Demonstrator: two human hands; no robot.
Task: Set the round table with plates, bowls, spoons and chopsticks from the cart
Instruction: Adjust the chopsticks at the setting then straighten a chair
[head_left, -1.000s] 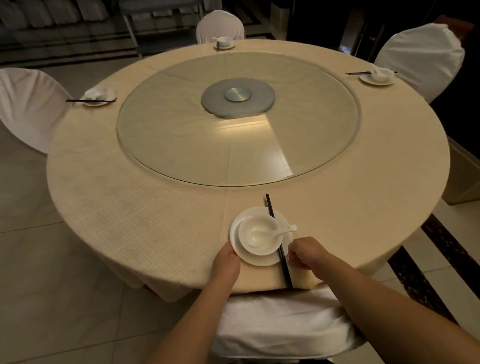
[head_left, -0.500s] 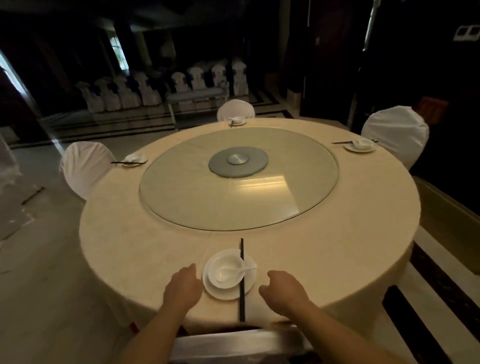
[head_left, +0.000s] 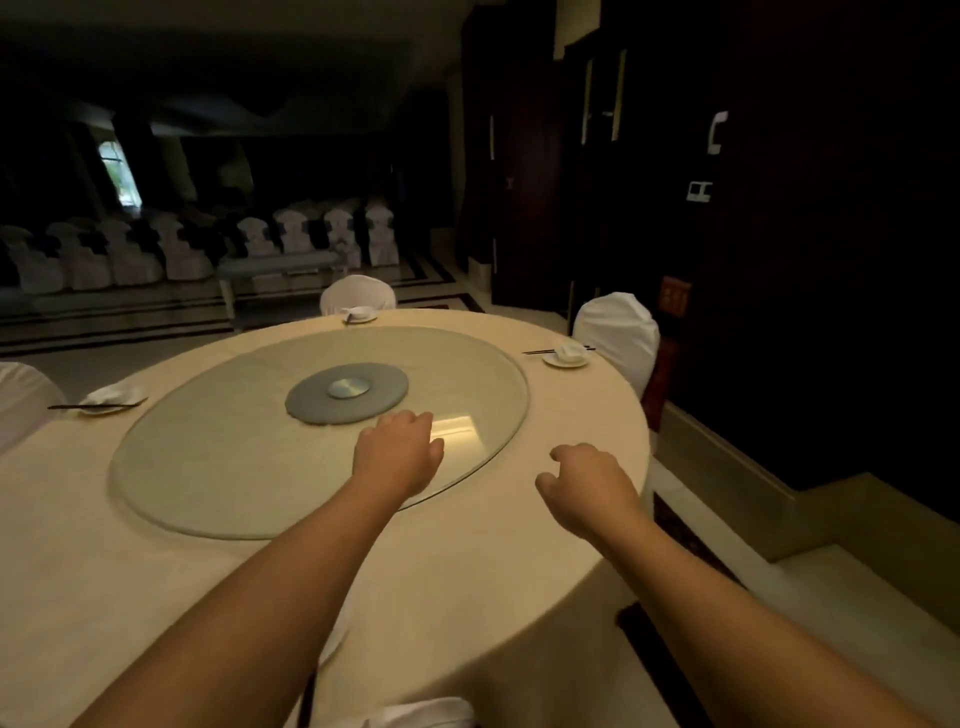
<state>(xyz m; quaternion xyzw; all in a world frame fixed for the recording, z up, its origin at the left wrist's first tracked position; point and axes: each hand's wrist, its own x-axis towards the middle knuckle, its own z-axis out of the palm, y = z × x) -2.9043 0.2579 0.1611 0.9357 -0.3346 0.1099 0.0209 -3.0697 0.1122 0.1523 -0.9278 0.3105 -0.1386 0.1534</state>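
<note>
Hands first: your left hand (head_left: 397, 454) hangs above the near rim of the glass turntable (head_left: 208, 467), fingers loosely curled and holding nothing. Your right hand (head_left: 589, 488) hangs over the cloth-covered tabletop (head_left: 104, 571) to the right of it, fingers likewise loosely curled, thumb out, gripping nothing. Both forearms reach in from the bottom edge.

You can see three place settings around the far half of the tabletop. At the far side, a plate with a bowl and spoon (head_left: 359, 314) sits in front of a white-covered chair (head_left: 357, 292). On the right, a plate with a bowl (head_left: 566, 355) sits by another covered chair (head_left: 618, 332), with dark chopsticks (head_left: 540, 351) lying beside it. On the left, a plate (head_left: 109, 399) sits near the edge with chopsticks (head_left: 93, 406) lying across its near side. A sliver of white shows under your left forearm near the front edge; you cannot tell what it is.
</note>
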